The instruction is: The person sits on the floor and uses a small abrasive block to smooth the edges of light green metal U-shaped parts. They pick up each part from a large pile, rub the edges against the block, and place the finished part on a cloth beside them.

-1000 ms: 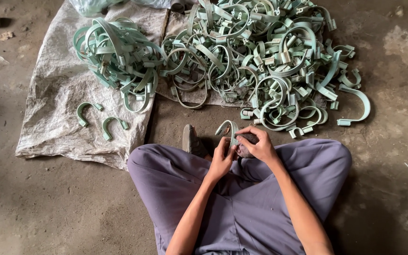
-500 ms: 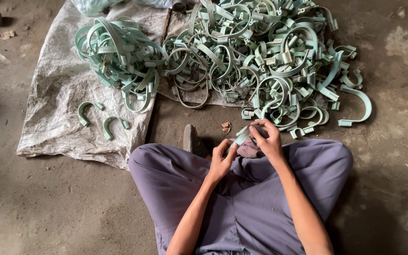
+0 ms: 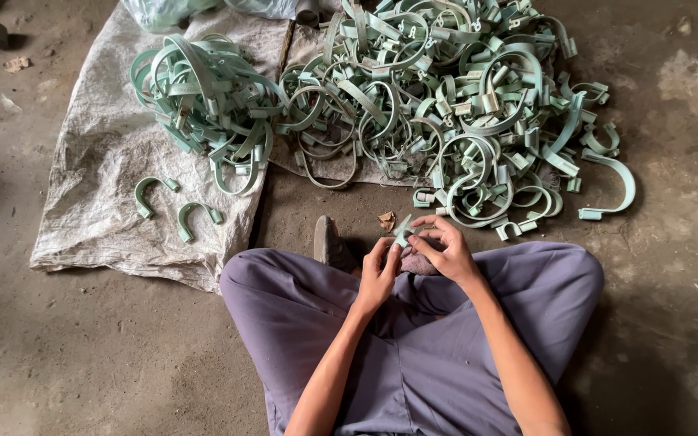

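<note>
Item 1, small green piece [image 3: 402,233]: you pinch it between both hands, just above your crossed legs. Your left hand [image 3: 377,274] closes on its lower end with fingertips curled in; your right hand [image 3: 444,250] closes on it from the other side, thumb and forefinger on the piece, the other fingers fanned loosely. Its exact shape is too small to tell.

Item 2, grey trousers [image 3: 414,339]: directly beneath the grip, knees spread to either side.

Item 3, shoe [image 3: 329,242]: just to the left of the grip, toe pointing away from you.

Item 4, brown scrap [image 3: 386,220]: on the floor just beyond the grip, slightly left, apart from your fingers.

Item 5, large heap of green curved clamps [image 3: 446,105]: beyond the grip and to its right; the nearest loops lie just beyond your right fingertips, not touching them.

Item 6, second heap of clamps [image 3: 203,97]: beyond and well to the left of the grip, on a woven sack [image 3: 98,202].

Item 7, 2 loose U-shaped clamps [image 3: 175,206]: on the sack, well left of the grip.

Nothing lies between your hands and the piece.

Change from 0.5 s ago: your hands stay at the same spot above your lap, and the piece stays held. Your right hand's fingers have opened out more, and the piece shows more clearly between the 2 hands. The heaps, sack and scrap are unmoved.
</note>
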